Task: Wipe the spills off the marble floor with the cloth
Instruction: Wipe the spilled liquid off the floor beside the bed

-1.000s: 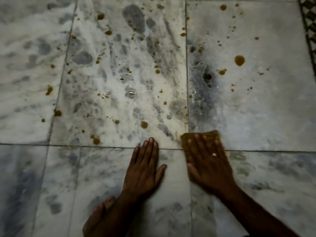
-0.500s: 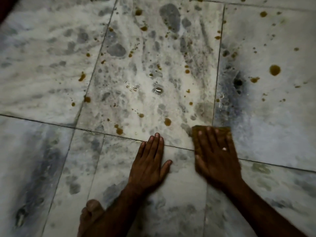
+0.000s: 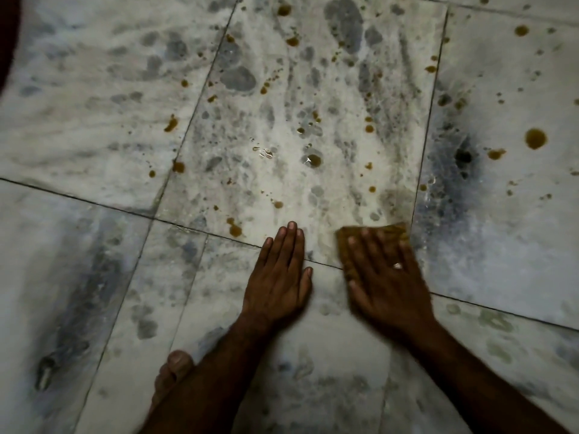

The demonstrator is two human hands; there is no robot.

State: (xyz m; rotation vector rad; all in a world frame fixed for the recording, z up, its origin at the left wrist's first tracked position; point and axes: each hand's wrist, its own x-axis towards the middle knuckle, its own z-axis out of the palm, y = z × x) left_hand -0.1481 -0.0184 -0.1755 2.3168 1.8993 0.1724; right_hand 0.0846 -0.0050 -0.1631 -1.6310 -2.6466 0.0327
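My right hand [image 3: 387, 285] lies flat, palm down, on a brown cloth [image 3: 388, 233] and presses it to the white and grey marble floor [image 3: 94, 120]. Only the cloth's far edge and left side show past my fingers. My left hand [image 3: 279, 277] rests flat on the floor just left of the cloth, holding nothing. Brown spill drops are scattered over the tiles beyond my hands: a big round one [image 3: 535, 138] at the far right, one [image 3: 235, 230] close to my left fingertips, one [image 3: 313, 160] mid-tile.
My bare foot [image 3: 174, 371] shows at the bottom, left of my left forearm. Dark grout lines cross the floor. A dark red edge [image 3: 6, 42] sits at the top left corner. Small clear wet drops [image 3: 264, 151] glint mid-tile.
My view has swung left and tilted. My right hand has slid the cloth slightly left along the grout line, towards my left hand. My left hand stays planted.
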